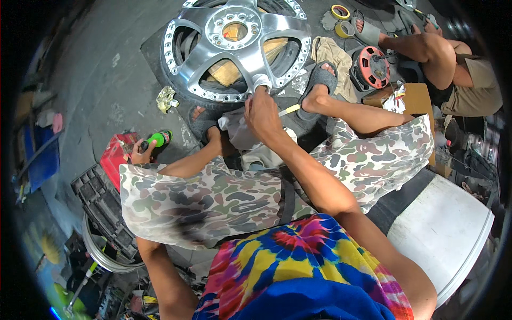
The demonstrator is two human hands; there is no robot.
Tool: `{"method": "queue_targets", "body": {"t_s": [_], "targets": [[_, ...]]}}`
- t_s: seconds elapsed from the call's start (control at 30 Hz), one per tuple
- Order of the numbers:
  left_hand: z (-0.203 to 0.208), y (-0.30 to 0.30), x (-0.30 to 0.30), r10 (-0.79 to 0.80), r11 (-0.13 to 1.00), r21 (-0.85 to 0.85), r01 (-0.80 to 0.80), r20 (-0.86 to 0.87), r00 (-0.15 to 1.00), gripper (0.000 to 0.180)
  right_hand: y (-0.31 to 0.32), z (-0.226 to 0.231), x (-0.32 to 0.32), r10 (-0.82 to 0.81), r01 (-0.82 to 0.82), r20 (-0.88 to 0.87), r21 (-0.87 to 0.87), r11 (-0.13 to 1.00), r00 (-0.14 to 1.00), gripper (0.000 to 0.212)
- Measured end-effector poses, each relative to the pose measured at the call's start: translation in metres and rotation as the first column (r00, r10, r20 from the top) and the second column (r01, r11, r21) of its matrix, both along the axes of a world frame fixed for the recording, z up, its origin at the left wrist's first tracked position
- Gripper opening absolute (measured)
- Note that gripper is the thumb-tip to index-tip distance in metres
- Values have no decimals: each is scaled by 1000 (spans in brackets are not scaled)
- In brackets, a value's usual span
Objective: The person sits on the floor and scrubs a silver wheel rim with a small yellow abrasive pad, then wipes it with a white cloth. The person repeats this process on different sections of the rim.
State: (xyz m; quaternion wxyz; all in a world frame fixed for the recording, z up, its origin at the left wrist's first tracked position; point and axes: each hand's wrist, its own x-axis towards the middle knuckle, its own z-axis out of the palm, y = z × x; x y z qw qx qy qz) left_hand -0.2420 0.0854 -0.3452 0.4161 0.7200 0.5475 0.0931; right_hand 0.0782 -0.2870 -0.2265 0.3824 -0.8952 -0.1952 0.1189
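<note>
A polished silver wheel rim (242,53) with wide spokes lies flat in front of my feet. My right hand (261,114) is at its near edge, fingers closed on a small white cloth (261,81) that is pressed against the end of the nearest spoke. Out to the left, beside my knee, my left hand (141,154) is wrapped round a green bottle (158,140), which lies tilted with its dark end toward the fingers. Between my legs hang a crumpled white rag (238,128) and, close to my right wrist, a tool with a yellow handle (290,110).
A tyre (205,102) and wood block (226,72) show beneath the rim. On the right are a red-and-black reel (372,68), a cardboard box (416,98) and another person's legs (421,50). A red case (116,154) and black tray (104,205) stand left; tape rolls (344,29) lie beyond.
</note>
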Motion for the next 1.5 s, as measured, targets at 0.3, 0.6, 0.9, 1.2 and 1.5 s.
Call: {"method": "queue_targets", "body": {"t_s": [0.3,0.6,0.9,1.2,1.5], "targets": [[2,5,8,12,999,-33,-11,26,1000,83,-2,-11,2,-14,14,-25,7,1000,1000,26],[121,1,56,-175,924,350,156,22,984,71,-3,15,8,-49,50,-188,-3,999,981,25],[233,-155,252,-988,151,79,985,41,148,54,-29,53,-4,149,160,-390,654,740,909,65],[164,-186,308,-961,256,-58,965,97,260,33,-72,-34,-18,17,663,-868,392,638,496,37],[137,-219,360,-848,480,284,830,-91,522,42,-78,-50,-9,3,590,-966,160,792,257,44]]}}
